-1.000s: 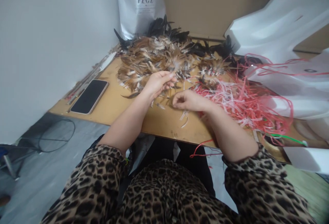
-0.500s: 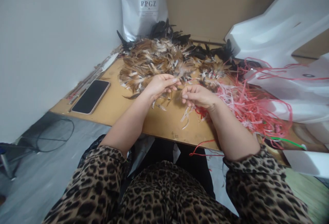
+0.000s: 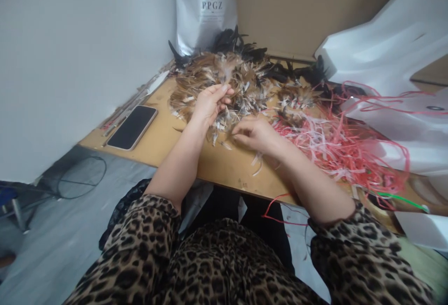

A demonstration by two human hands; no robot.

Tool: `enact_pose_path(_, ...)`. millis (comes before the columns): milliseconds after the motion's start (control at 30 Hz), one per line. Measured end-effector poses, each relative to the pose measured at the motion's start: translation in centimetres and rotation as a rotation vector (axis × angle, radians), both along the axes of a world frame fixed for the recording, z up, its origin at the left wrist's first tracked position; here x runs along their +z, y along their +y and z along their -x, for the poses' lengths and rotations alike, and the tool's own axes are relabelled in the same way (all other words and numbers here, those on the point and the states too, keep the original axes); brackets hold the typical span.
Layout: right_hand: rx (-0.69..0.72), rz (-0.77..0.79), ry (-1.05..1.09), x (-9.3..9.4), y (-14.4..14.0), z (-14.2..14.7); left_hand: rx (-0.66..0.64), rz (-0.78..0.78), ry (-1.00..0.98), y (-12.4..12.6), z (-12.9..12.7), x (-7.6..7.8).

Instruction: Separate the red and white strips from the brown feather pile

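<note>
I see a phone [image 3: 132, 127] lying on the tabletop [image 3: 164, 139], my left hand [image 3: 210, 102] raised and grasping brown feathers [image 3: 213, 74] from the heap, right hand [image 3: 254, 133] pinching a feather low beside it, red strips [image 3: 336, 144] tangled at right

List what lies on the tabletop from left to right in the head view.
phone → brown feather pile → left hand → right hand → red and white strips → green strip
</note>
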State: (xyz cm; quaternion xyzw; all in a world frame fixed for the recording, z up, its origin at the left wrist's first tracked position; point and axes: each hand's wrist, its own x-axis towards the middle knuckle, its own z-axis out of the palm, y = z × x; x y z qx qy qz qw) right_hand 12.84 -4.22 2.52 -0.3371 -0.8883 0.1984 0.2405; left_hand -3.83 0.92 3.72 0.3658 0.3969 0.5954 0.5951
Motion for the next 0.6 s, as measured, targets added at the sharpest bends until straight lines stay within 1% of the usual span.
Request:
enact_pose_path(67, 0.022, -0.131, -0.164, 0.0, -0.6, 1.5, 0.004, -0.008, 0.003, 0.1, 0.2, -0.1)
enact_pose_path(167, 0.035, -0.251, -0.344, -0.5, -0.9, 3.3, -0.004, -0.015, 0.033, 0.2, 0.2, -0.3)
enact_pose_path(267, 0.045, -0.278, -0.371, -1.5, -0.3, 4.6, -0.003, -0.007, 0.047, 0.1, 0.1, -0.3)
enact_pose_path(333, 0.049, -0.247, -0.297, -2.1, 0.3, 5.1, 0.001, 0.001, 0.036, 0.1, 0.1, -0.3)
enact_pose_path(400, 0.060, -0.157, -0.138, -2.5, 1.0, 5.2, 0.003, 0.003, 0.021, 0.2, 0.2, -0.4)
enact_pose_path(467, 0.056, 0.003, 0.080, -2.6, 1.5, 4.9, -0.001, -0.011, 0.008, 0.3, 0.2, -0.5)
enact_pose_path(567, -0.023, 0.385, 0.387, -1.9, 2.2, 3.3, -0.034, -0.057, 0.004, 0.5, 0.3, -0.7)
enact_pose_path(600, -0.043, 0.528, 0.440, -1.5, 2.4, 2.6, -0.053, -0.070, 0.011, 0.5, 0.3, -0.8)
